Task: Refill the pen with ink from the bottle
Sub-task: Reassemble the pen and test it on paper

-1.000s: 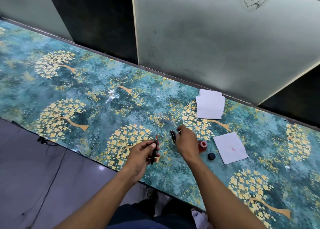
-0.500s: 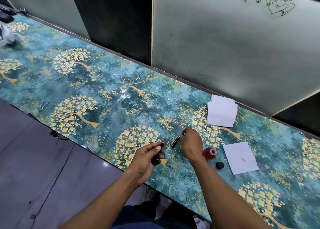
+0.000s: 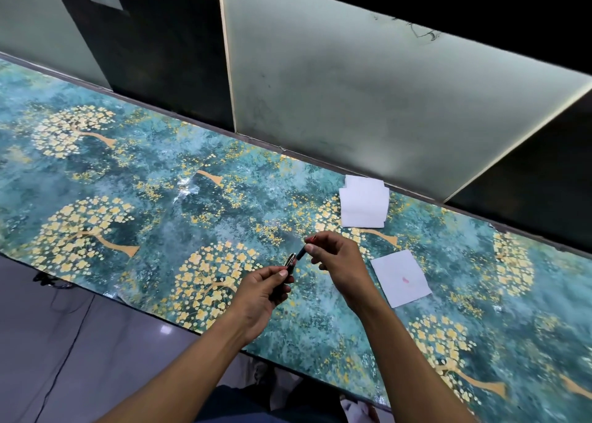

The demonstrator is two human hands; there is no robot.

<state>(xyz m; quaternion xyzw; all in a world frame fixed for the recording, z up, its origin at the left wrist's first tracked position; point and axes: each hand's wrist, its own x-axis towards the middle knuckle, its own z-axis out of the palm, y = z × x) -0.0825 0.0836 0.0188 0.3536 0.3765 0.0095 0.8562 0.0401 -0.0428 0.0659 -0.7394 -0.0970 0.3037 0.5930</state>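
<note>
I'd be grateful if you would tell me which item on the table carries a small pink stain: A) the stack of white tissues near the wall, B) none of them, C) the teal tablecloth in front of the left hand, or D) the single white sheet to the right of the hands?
D: the single white sheet has a pink blot near its middle, while the stack of white tissues by the wall looks clean.

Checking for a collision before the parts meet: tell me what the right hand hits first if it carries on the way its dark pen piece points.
Probably the black gold-ringed pen barrel in the left hand; the right hand aims its piece there, though depth is unclear.
</note>
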